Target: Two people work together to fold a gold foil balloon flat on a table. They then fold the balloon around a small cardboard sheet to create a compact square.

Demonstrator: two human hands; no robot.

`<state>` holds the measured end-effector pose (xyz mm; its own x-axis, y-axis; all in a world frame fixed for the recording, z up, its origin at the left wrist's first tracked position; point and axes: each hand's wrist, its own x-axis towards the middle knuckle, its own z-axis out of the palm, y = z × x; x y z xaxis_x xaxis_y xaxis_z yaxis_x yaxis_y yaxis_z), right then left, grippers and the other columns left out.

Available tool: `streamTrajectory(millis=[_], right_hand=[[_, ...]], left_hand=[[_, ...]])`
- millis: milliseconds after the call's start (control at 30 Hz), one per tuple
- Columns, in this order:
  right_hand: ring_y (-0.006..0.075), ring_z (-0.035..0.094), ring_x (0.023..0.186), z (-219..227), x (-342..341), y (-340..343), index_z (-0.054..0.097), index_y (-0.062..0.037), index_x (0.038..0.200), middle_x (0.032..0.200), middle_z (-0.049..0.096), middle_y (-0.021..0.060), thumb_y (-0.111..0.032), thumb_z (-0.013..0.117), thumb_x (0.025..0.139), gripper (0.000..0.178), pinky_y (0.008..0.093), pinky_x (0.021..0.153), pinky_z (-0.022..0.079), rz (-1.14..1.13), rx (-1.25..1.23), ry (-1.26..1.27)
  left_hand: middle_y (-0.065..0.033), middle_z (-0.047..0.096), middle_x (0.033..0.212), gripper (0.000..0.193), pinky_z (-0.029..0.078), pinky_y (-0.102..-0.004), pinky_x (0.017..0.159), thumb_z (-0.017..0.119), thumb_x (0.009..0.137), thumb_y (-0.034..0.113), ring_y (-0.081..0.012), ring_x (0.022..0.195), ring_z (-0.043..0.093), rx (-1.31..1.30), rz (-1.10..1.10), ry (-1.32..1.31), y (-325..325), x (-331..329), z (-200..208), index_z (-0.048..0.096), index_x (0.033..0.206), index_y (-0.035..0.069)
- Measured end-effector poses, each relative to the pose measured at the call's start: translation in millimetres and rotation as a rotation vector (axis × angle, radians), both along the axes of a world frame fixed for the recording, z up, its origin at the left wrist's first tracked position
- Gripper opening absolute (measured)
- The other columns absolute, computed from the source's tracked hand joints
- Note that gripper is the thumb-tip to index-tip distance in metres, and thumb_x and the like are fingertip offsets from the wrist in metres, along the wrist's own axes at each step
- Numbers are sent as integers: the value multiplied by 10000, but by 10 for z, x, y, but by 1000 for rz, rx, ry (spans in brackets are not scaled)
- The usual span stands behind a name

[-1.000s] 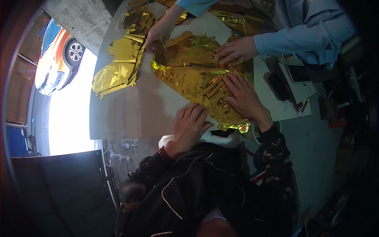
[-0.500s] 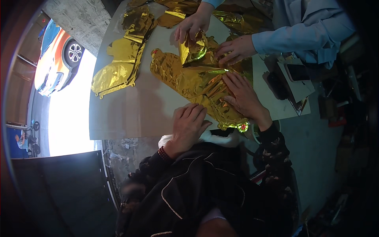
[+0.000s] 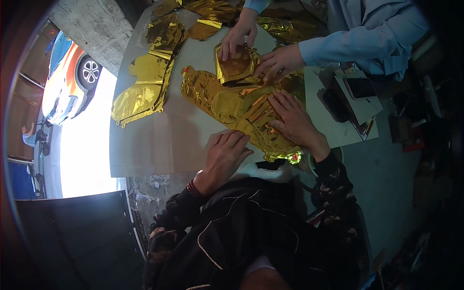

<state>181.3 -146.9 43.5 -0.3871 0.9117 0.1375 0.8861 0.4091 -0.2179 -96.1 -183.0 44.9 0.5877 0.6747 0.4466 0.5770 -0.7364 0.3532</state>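
Observation:
A flat, creased gold foil balloon (image 3: 227,104) with small tabs along its rim lies slantwise across the table in front of me. My right hand (image 3: 294,118) rests on it, palm down with fingers stretched out. At its near edge is my left hand (image 3: 224,155), fingers bent and close together, their tips on the foil's border; what lies under them is partly hidden. On the far side, a co-worker's hands (image 3: 280,62) hold a folded gold foil piece (image 3: 237,65) down on top of the balloon.
More gold foil pieces lie at the left (image 3: 137,99) and along the far side (image 3: 208,12) of the table (image 3: 145,154). A phone (image 3: 361,88) and a dark case (image 3: 335,104) lie at the right. An orange car (image 3: 67,79) stands outside on the left.
The co-worker's folded foil piece has been lowered flatter onto the balloon, and the fingers of the hand on it have spread. My own hands have barely moved.

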Motion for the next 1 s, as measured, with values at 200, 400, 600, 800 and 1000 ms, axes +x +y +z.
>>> streamTrajectory(millis=[200, 400, 600, 800, 1000], right_hand=[[340, 299, 1502, -1, -3, -6, 366, -55, 1563, 1603, 368, 158, -486, 582, 989, 750, 485, 1223, 252, -3, 16, -11], [353, 245, 1529, 12, -1, 8, 322, -94, 1593, 1643, 298, 140, -456, 584, 996, 746, 533, 1240, 212, -3, -55, 22], [356, 247, 1528, -6, 0, 16, 323, -88, 1590, 1644, 296, 145, -452, 578, 1000, 738, 530, 1243, 213, -22, -53, 17], [367, 283, 1508, -51, 10, 27, 368, -51, 1555, 1603, 355, 167, -483, 574, 998, 735, 523, 1224, 253, -32, 13, 31], [371, 272, 1513, -21, -7, 17, 360, -57, 1563, 1618, 336, 164, -475, 577, 998, 735, 525, 1229, 244, -45, -11, 36]], left_hand=[[-109, 643, 1223, 462, 461, -421, 969, 797, 818, 169, -306, 1180, 593, -47, 59, -16, 233, -69, 85, 652, 1243, 61], [-190, 530, 1376, 856, 422, -483, 1054, 854, 766, 216, -393, 1287, 511, 1, 265, 30, 584, -293, 77, 438, 1499, 64], [-184, 542, 1402, 871, 402, -516, 1074, 851, 773, 227, -413, 1321, 494, -145, 178, -12, 738, -364, 23, 423, 1511, 51], [-190, 537, 1445, 873, 385, -510, 1096, 849, 789, 238, -399, 1347, 484, -171, 210, 40, 755, -394, 42, 411, 1521, 53], [-180, 539, 1450, 840, 377, -499, 1104, 837, 807, 228, -380, 1364, 480, -193, 164, 32, 786, -442, 60, 423, 1517, 57]])
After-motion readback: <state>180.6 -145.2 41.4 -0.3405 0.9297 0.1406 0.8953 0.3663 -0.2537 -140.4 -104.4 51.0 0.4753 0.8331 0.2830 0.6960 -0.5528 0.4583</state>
